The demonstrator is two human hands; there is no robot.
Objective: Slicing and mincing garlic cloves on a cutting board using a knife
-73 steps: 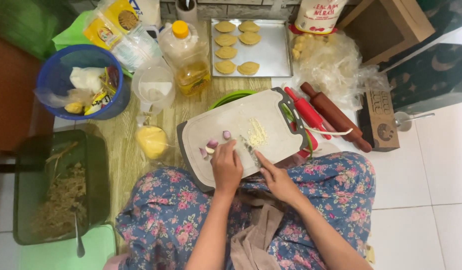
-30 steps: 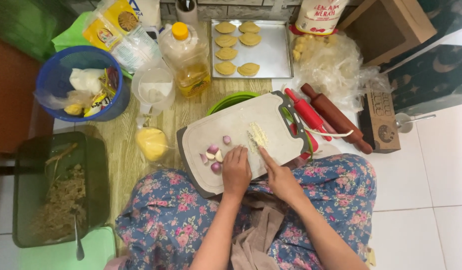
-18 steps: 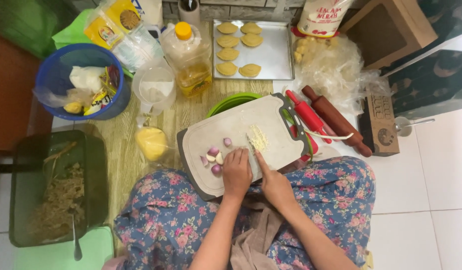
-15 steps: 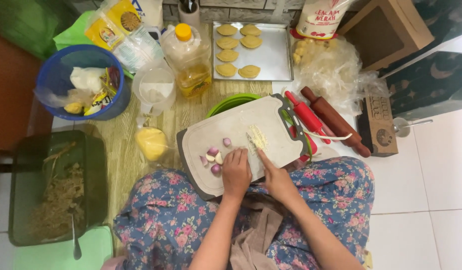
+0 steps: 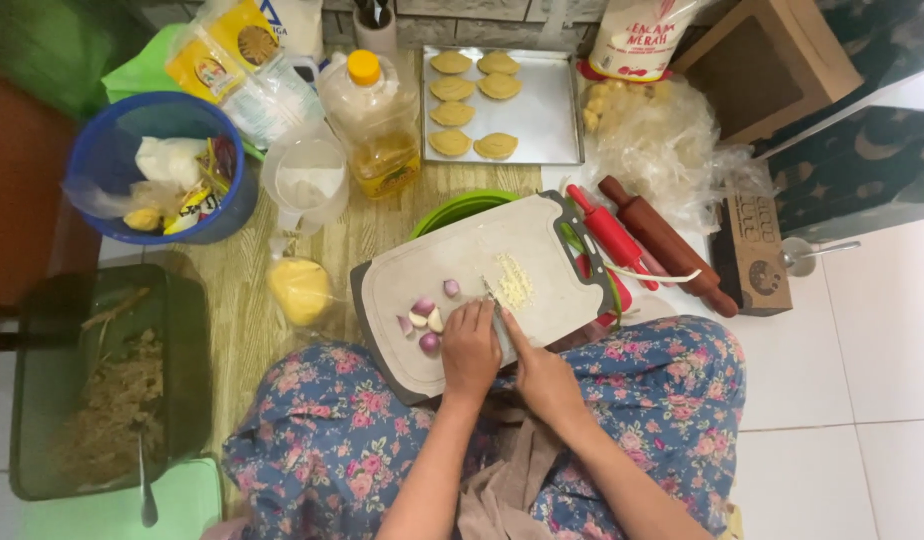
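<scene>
A white cutting board [image 5: 452, 262] with a grey rim rests across my lap and the floor. My left hand [image 5: 470, 348] presses down near the board's front edge, fingers curled over something small that I cannot make out. My right hand [image 5: 538, 372] grips a knife [image 5: 496, 306] whose blade lies right beside the left fingers. Several small purple shallots [image 5: 423, 318] lie just left of my left hand. A little heap of finely chopped pale bits [image 5: 514, 280] sits on the board past the knife tip.
Behind the board stand a green bowl [image 5: 462, 206], an oil bottle [image 5: 374, 122], a measuring jug [image 5: 304, 182] and a tray of filled pastries [image 5: 552, 112]. Two rolling pins [image 5: 650, 236] lie right. A blue bucket [image 5: 112, 160] and a dark bin [image 5: 102, 390] are left.
Both hands slid slightly right along the board's front edge. The shallots my left hand was touching now lie free to its left, and the chopped heap has grown a little.
</scene>
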